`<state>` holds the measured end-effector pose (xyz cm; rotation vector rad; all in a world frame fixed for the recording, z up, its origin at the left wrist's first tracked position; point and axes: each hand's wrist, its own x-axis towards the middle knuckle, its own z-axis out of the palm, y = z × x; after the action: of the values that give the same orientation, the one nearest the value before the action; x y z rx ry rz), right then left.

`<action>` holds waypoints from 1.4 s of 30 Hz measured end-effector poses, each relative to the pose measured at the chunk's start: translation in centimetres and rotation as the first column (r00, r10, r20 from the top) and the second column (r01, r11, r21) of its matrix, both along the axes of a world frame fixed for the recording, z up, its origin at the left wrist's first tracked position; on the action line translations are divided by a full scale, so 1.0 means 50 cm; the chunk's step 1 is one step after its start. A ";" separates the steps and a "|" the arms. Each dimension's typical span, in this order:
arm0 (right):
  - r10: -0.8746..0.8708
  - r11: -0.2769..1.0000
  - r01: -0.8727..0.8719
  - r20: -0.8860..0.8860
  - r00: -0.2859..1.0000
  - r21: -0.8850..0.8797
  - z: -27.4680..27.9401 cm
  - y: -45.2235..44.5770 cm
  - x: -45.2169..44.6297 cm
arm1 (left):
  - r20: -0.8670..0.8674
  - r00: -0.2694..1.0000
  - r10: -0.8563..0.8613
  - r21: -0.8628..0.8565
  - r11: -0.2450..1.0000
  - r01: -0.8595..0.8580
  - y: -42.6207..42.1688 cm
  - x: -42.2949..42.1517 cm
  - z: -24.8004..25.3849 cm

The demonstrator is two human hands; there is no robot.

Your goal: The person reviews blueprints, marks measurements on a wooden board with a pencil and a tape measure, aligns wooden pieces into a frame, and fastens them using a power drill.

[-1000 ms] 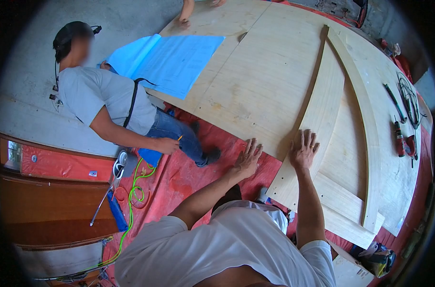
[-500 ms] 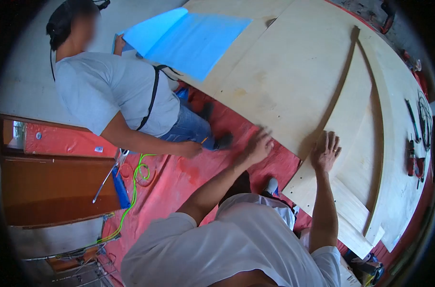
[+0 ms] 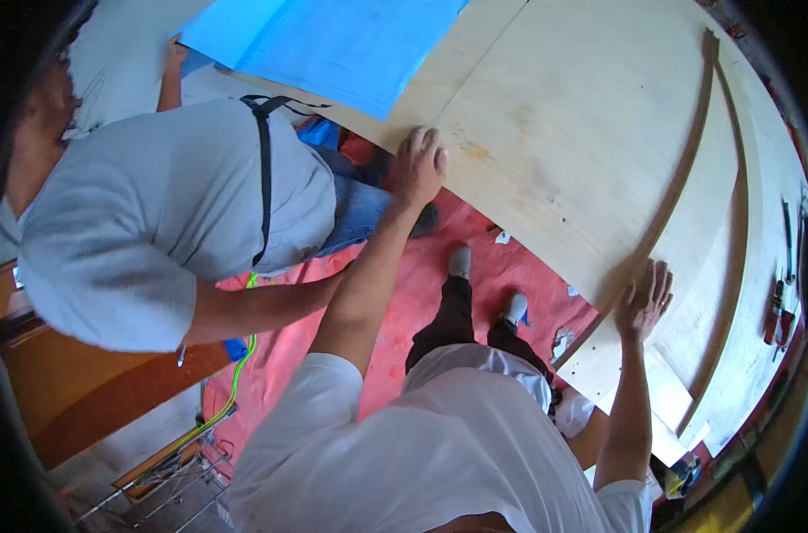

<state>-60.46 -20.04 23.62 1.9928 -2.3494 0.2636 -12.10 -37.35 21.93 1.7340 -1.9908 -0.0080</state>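
Note:
My left hand [image 3: 419, 167] rests on the front edge of the large plywood sheet [image 3: 546, 133], near a seam, its fingers bent slightly apart and holding nothing. Flat on the curved wooden piece [image 3: 684, 226] lies my right hand [image 3: 644, 302], fingers spread, close to that piece's lower end. A second curved strip [image 3: 743, 240] stands to the right of it, and the two meet at the top. Beyond my left hand, a blue sheet of paper [image 3: 333, 53] covers part of the plywood, with a co-worker's hand [image 3: 178, 51] at its left corner.
A co-worker in a grey shirt [image 3: 155, 213] stands close at my left. Red sheeting [image 3: 377, 329] covers the floor around my feet. Green cables [image 3: 235, 391] run at the lower left. A red tool [image 3: 779, 324] lies at the right of the board.
My left hand has moved forward and left onto the plywood edge. My right hand stays on the curved piece. The view has shifted, and the co-worker appears nearer.

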 end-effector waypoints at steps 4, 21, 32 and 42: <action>0.028 1.000 -0.028 0.000 1.000 0.002 -0.006 -0.001 -0.004 | 0.071 0.998 0.001 0.014 1.000 -0.002 0.003 -0.010 0.000; 0.058 0.991 -0.056 -0.013 0.998 0.118 0.013 -0.010 0.001 | -0.021 0.989 -0.149 0.074 0.986 0.151 -0.033 0.020 -0.024; 0.051 0.992 -0.050 -0.006 0.999 0.115 0.018 -0.011 0.003 | 0.034 0.990 -0.134 0.097 0.987 0.130 -0.037 0.018 -0.006; 0.034 0.997 -0.035 0.013 0.999 0.066 0.024 -0.019 0.011 | 0.033 0.988 -0.154 0.039 0.988 0.153 -0.043 0.024 -0.009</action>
<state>-59.93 -20.98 24.80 2.0678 -2.3629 0.2015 -10.91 -39.51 21.47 1.6089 -2.1583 -0.0656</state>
